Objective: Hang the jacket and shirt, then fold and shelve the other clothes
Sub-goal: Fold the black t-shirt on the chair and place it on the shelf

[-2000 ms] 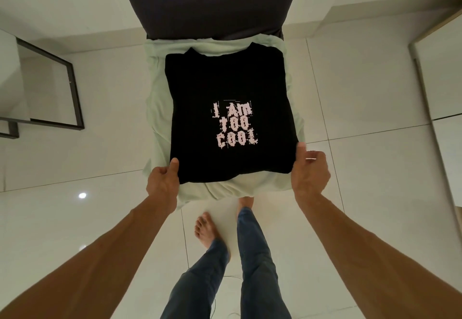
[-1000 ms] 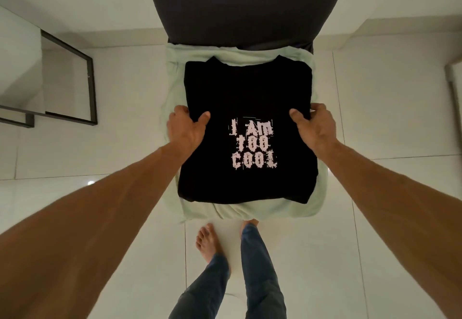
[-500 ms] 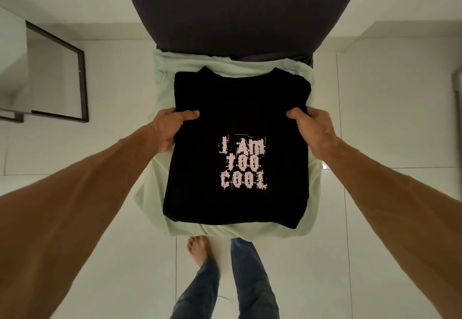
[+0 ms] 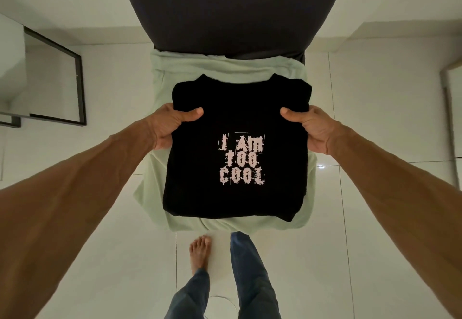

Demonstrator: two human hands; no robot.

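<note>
Folded black T-shirt (image 4: 235, 143), centre frame, print "I AM TOO COOL" facing up. Neckline points to top of frame, hem to bottom; long axis runs top to bottom. It lies on a folded pale green garment (image 4: 160, 193) that shows on all sides.

Left hand (image 4: 172, 126) pinches the shirt's left edge and right hand (image 4: 312, 128) its right edge, thumbs on top, fingers hidden beneath.

Dark grey cushion (image 4: 232, 11) above. White tiled floor (image 4: 375, 218); black-framed panel (image 4: 80, 88) upper left; bare foot (image 4: 200, 251) and jeans (image 4: 252, 281) at the bottom.

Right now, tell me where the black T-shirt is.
Head view, centre: the black T-shirt is over the pale green garment, its sides gripped by left hand and right hand.
</note>
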